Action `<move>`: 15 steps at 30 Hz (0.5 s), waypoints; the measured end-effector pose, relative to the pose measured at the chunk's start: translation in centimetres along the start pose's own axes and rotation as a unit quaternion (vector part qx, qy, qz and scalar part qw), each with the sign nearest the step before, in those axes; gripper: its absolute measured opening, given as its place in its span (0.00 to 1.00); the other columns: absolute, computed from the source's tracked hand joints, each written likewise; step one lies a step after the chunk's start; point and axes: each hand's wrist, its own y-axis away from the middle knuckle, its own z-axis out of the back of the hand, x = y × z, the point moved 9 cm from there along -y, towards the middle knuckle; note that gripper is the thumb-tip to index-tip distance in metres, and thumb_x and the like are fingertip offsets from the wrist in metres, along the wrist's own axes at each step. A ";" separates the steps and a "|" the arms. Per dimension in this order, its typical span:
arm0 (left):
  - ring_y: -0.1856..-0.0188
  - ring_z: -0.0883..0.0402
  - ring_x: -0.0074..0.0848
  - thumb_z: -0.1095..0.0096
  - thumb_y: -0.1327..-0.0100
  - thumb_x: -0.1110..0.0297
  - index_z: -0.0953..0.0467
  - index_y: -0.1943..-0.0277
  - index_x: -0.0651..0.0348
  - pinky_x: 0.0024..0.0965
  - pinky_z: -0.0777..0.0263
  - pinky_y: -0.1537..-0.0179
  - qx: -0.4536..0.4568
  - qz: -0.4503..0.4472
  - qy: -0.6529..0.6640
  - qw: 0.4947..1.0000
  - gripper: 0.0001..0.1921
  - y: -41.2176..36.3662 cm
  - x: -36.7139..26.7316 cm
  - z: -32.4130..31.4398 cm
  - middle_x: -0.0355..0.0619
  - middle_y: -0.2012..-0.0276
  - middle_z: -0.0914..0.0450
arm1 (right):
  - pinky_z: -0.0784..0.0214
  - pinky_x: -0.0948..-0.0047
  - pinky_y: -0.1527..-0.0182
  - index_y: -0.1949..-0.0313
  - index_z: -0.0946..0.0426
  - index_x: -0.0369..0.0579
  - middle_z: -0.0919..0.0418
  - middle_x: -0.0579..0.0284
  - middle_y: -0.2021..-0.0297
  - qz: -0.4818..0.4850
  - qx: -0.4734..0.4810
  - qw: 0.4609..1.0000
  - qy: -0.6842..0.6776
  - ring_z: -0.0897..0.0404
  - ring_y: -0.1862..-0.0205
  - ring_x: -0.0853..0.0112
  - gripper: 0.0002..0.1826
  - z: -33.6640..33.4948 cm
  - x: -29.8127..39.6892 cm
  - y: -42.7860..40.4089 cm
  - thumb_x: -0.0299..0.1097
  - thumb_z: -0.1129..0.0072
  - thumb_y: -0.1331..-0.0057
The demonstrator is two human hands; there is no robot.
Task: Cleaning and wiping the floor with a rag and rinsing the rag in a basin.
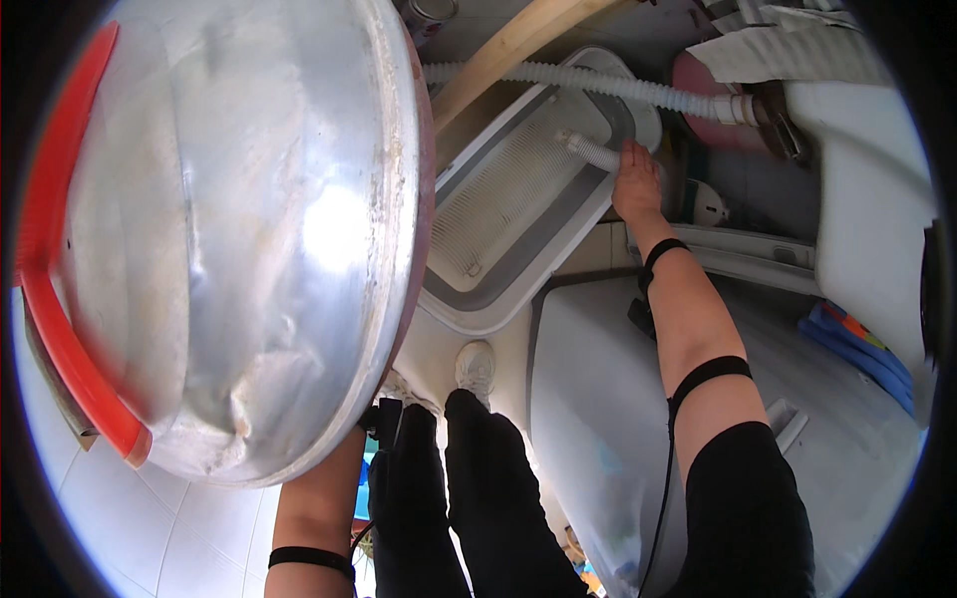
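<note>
My right hand [638,183] is at the right rim of a white and grey tub [523,224] with a ribbed bottom. From beside its fingers a short white corrugated hose end [594,152] reaches out over the tub. Whether the fingers grip the hose or the rim is hidden by the back of the hand. A large dented aluminium vessel [247,224] fills the left of the view, close to the camera. Behind its lower edge my left forearm [318,493] disappears, so the left hand is out of view.
A longer corrugated hose [620,86] and a wooden bar [508,56] cross above the tub. To the right stands a pale grey appliance-like casing [598,389] with a blue cloth [860,355] on it. A red plastic piece [78,351] overlaps the aluminium vessel. My shoe [475,362] stands below the tub.
</note>
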 end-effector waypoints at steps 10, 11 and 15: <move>0.36 0.21 0.40 0.40 0.23 0.61 0.29 0.32 0.56 0.46 0.25 0.37 0.057 -0.023 0.052 0.997 0.21 2.4 -0.2 -8.5 0.48 0.37 0.22 | 0.45 0.50 0.24 0.21 0.54 0.43 0.51 0.38 0.22 -0.113 -0.093 0.972 -0.185 0.43 0.25 0.41 0.47 5.4 0.9 5.0 0.23 0.41 0.37; 0.36 0.21 0.39 0.40 0.23 0.61 0.29 0.32 0.57 0.46 0.25 0.37 0.052 -0.012 0.048 0.997 0.21 3.2 -0.1 -8.6 0.48 0.37 0.22 | 0.45 0.50 0.24 0.21 0.54 0.43 0.51 0.38 0.22 -0.111 -0.092 0.972 -0.185 0.43 0.25 0.41 0.47 5.3 1.0 5.4 0.23 0.41 0.37; 0.36 0.20 0.39 0.40 0.23 0.63 0.30 0.31 0.57 0.45 0.25 0.37 0.003 0.036 0.021 0.999 0.22 6.9 0.1 -9.5 0.49 0.36 0.21 | 0.40 0.52 0.26 0.21 0.54 0.44 0.51 0.37 0.22 -0.158 -0.061 0.957 -0.236 0.39 0.26 0.40 0.45 6.0 1.0 6.7 0.23 0.43 0.35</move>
